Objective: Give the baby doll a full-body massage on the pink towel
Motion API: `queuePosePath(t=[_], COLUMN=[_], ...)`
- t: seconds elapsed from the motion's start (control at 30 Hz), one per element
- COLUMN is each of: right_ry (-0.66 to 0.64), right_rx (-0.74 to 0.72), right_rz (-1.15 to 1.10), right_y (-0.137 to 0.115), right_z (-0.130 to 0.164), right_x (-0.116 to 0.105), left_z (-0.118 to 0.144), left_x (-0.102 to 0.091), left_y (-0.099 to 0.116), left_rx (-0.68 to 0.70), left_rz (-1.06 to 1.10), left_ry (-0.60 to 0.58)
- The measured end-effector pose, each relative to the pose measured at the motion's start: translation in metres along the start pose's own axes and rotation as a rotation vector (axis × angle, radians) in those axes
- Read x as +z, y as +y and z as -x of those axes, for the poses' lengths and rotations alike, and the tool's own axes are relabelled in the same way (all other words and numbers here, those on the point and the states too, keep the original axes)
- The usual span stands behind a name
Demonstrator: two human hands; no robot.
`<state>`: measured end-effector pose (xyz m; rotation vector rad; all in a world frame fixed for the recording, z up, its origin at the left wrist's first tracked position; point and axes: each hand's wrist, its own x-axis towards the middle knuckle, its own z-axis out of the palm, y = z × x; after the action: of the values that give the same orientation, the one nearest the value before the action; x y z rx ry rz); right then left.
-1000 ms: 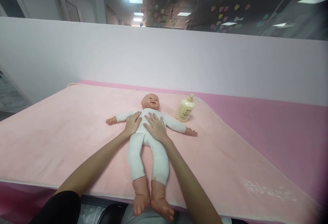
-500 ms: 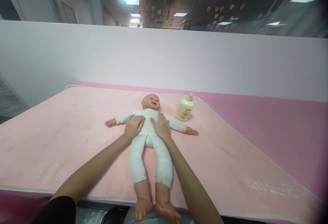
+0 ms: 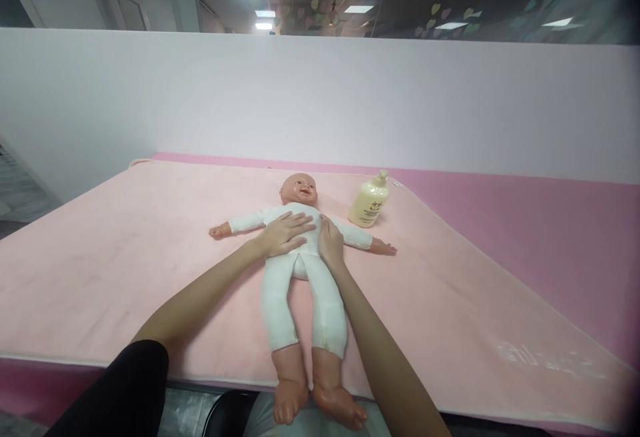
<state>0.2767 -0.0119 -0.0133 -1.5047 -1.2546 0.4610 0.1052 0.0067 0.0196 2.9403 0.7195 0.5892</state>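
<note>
A baby doll (image 3: 305, 223) in a white cloth body lies on its back on a pink towel (image 3: 165, 250), its arms spread and its feet toward me. Across the doll's chest and belly rests my left hand (image 3: 286, 233), flat, with fingers stretched out and slightly apart. My right hand (image 3: 331, 242) is turned on its side against the right edge of the doll's torso, below its arm. The fingers there look curled round the side; their tips are partly hidden. A pale yellow pump bottle (image 3: 369, 202) stands upright beyond my right hand, apart from it.
The towel covers most of a pink table (image 3: 550, 237), whose bare surface shows at right. Behind rises a white partition (image 3: 320, 97) with dark glass above it. The doll's feet reach past the near table edge, over my lap.
My left hand has slid right, from the doll's side onto the middle of its torso. My right hand has turned from lying flat to its side at the torso's edge. The view has tilted slightly down.
</note>
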Motion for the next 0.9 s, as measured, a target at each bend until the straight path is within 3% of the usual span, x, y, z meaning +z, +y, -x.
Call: queuePosePath(t=[0.23,0.33,0.4,0.5,0.6,0.9], right_ry=[0.041,0.033,-0.053,-0.264,-0.381,-0.438], right_rx=[-0.061,-0.195,-0.334,-0.489,-0.507,-0.580], right_rz=[0.100,0.110,0.096,0.095,0.104,0.320], right_y=[-0.017,-0.026,-0.030,-0.034,-0.037,-0.038], right_z=[0.012,0.020,0.026,0.032,0.034,0.022], right_x=[-0.003,-0.005,-0.006,-0.006,-0.004,0.002], left_z=[-0.004,-0.004,-0.003,0.001,0.005,0.015], left_x=[0.007,0.013,0.017,0.023,0.027,0.023], left_y=[-0.010,-0.016,-0.019,-0.023,-0.025,-0.019], left_rx=[-0.464,-0.575,-0.633,-0.710,-0.757,-0.735], left_rz=[0.122,0.175,0.209,0.267,0.334,0.456], left_ry=[0.032,0.102,0.156,0.242,0.344,0.539])
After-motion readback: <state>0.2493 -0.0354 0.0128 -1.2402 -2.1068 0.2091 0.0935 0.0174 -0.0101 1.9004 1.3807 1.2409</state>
